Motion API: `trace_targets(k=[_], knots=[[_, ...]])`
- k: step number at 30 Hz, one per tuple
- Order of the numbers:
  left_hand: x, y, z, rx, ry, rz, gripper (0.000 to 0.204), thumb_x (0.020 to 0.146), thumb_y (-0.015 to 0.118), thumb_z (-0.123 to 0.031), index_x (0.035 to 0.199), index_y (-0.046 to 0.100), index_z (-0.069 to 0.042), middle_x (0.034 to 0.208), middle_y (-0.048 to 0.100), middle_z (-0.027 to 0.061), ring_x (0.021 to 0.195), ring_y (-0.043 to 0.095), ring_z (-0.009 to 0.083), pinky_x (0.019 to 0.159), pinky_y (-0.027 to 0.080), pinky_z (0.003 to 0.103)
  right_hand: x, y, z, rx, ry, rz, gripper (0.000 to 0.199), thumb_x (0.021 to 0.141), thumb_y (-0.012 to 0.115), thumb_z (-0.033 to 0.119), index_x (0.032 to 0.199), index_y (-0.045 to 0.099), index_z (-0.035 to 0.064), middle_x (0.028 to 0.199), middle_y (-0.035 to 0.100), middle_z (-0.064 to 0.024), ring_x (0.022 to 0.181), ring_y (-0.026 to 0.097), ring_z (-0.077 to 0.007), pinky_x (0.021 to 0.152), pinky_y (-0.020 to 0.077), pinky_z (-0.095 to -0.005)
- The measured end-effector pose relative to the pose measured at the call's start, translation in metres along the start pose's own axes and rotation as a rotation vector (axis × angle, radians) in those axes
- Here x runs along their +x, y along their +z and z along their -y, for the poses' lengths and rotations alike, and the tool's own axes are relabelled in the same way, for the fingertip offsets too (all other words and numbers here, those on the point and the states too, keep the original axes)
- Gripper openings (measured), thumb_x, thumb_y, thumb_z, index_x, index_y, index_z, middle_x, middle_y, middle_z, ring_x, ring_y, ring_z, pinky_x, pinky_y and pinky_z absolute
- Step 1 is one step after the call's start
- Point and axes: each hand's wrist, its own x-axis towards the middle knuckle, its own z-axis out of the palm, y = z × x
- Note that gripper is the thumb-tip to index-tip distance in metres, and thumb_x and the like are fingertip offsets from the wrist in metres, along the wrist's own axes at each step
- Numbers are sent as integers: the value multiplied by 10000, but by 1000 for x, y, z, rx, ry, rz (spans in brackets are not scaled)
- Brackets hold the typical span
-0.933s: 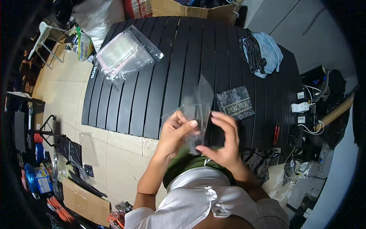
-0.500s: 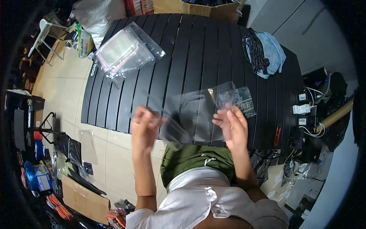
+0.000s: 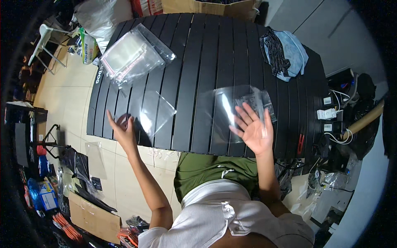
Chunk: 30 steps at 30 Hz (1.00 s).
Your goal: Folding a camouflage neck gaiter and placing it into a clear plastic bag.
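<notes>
My left hand [image 3: 123, 129] is over the left front part of the black slatted table, its index finger stretched out and thumb apart. Just right of it is a clear plastic bag [image 3: 156, 115], tilted, with glare on it; I see no grip on it. My right hand [image 3: 255, 131] is palm up with spread fingers. Another clear plastic bag [image 3: 225, 105] sits around its fingertips; whether part of it covers the hand, I cannot tell. Partly behind this bag lies a dark printed flat packet [image 3: 269, 109].
A stack of clear bags [image 3: 134, 56] lies at the far left of the table [image 3: 188, 82]. Folded blue and black cloth [image 3: 287, 56] sits at the far right. A red cutter-like tool [image 3: 301, 143] lies near the right front edge, beside white plugs and cables [image 3: 327, 114].
My left hand has moved left, away from the right one, and a clear bag now shows beside it. The right hand has opened, fingers spreading.
</notes>
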Motion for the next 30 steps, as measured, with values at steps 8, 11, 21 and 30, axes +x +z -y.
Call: trace_targets(k=[8,11,21,30], knots=[[-44,50,-20,567,541,70,503,786,589,-159,1232,411,-12,1248,404,200,1146,357,357,963,263,437,-5,4,-1,-565,-54,-174,492,869,445,206,1293,302,3,1272,366,-247,1113,449,-370,903,392,-493],[-82,97,-47,465,539,569,426,783,600,-190,1175,494,-60,1266,410,160,1187,340,320,998,243,393,-2,-3,0,-711,-75,-180,485,821,470,32,1282,320,13,1157,479,-257,973,558,-341,774,503,-404],[-69,170,-73,-375,-448,1264,339,800,595,-84,1111,507,19,967,604,88,856,592,144,784,471,248,-6,35,40,-1028,-2,-59,397,830,478,18,1214,383,-9,990,581,-179,794,623,-249,669,530,-308],[-85,155,-83,-413,-657,1073,283,883,490,-216,1021,560,21,927,623,121,843,619,181,713,512,268,-6,61,6,-2095,-762,126,348,618,706,84,942,587,39,924,569,-96,871,516,-270,761,414,-348]])
